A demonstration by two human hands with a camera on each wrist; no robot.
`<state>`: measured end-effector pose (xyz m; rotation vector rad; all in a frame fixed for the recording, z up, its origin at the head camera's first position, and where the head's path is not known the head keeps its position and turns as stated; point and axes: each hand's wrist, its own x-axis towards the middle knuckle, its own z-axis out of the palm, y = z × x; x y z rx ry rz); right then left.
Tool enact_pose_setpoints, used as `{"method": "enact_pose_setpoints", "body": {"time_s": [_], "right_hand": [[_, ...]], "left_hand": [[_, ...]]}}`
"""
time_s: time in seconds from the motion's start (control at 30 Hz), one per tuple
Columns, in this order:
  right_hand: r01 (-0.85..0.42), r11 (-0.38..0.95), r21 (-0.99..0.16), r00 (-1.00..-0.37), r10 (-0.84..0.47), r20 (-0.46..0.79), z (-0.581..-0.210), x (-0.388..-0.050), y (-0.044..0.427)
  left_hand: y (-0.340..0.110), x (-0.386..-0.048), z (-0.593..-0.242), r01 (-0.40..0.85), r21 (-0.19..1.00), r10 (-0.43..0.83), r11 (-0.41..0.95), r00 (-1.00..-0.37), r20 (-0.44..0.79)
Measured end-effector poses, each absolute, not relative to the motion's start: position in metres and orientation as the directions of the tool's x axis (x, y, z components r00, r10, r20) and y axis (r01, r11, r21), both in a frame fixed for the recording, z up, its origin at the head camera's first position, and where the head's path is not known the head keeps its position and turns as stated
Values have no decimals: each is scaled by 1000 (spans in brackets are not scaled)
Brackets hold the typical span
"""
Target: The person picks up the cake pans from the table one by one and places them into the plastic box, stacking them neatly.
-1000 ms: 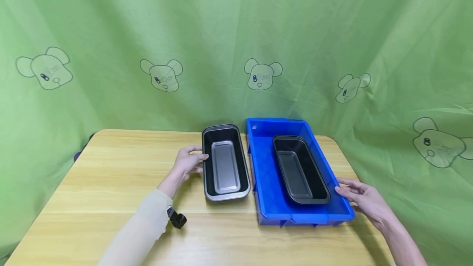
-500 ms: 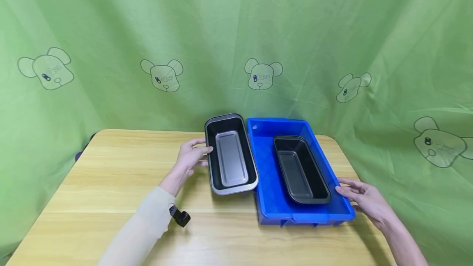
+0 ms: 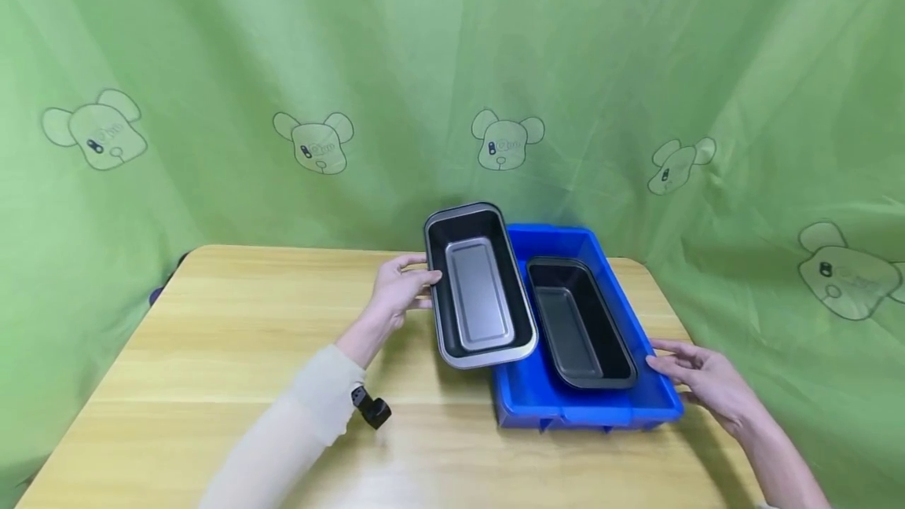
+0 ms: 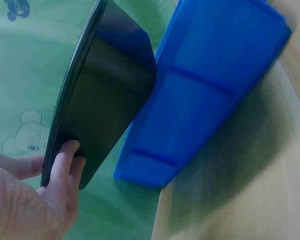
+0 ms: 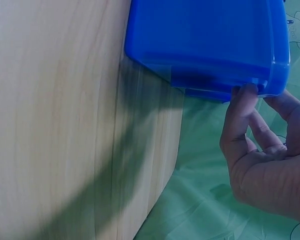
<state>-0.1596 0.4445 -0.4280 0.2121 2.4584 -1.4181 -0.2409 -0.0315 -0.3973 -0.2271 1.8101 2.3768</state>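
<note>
My left hand [image 3: 401, 289] pinches the left long rim of a dark metal loaf pan [image 3: 481, 293], thumb inside and fingers against the outer wall. That pan is raised and tilted, its right side overlapping the left edge of a blue plastic bin [image 3: 594, 417]. In the left wrist view, the outer wall of the loaf pan [image 4: 110, 85] shows above the fingers, beside the bin. A second, similar loaf pan [image 3: 576, 328] lies inside the bin, toward its right side. My right hand [image 3: 707, 383] holds the bin's right rim near the front corner; in the right wrist view, fingers reach under the rim.
Everything stands on a light wooden table [image 3: 247, 383], with bare wood to the left and in front of the bin. A green curtain [image 3: 396, 61] with bear-head drawings hangs close behind the table and at the right. A small black device [image 3: 371, 407] is on my left wrist.
My left hand has lifted its loaf pan and carried it right, from beside the blue bin to partly over its left edge. My right hand and the second pan stay in place.
</note>
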Motion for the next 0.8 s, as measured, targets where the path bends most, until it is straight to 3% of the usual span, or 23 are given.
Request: {"method": "enact_pose_setpoints", "body": {"time_s": [0.8], "right_hand": [[259,485,-835,-942,-64,-329,-422,-149,451]], "left_hand": [[45,-252,-396,-230,945,82,-232,-973,-216]]}}
